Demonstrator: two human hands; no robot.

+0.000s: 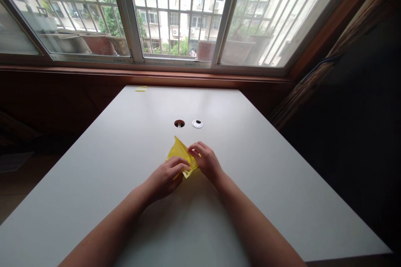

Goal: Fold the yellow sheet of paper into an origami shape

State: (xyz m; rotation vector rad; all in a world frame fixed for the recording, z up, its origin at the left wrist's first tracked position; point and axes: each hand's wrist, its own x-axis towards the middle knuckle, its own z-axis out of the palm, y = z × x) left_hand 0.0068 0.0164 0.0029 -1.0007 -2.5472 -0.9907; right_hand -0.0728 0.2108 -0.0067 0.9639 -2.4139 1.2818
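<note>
Table: white-topped (62,204), running from the near edge to its far edge beneath the window (180,16).
Yellow tape: two short strips (140,89) at the far edge, close to the far left corner.
Left hand: (169,172) over the near left side of the paper, fingers bent across the top and thumb lower down by the near edge; its grip pinches the paper there.
Yellow paper: (179,149) midway between the left and right edges, with a sharp tip toward the far edge and a smaller corner toward the near edge.
Folds done: a crease runs down from the tip, and the sheet looks partly shaped.
Folds left: sides stand off the table rather than lying flat, so I judge the shaping unfinished; how many folds remain cannot be told.
Hole: (179,124) round and dark, just beyond the tip, toward the far edge.
Round cover: (197,124) lying just right of the hole, apart from it.
Right hand: (206,160) at the paper's right side, fingertips touching it; the thumb is mostly hidden, so whether this grip pinches or only presses I cannot tell.
Curtain: (316,75) hanging beyond the right edge.
</note>
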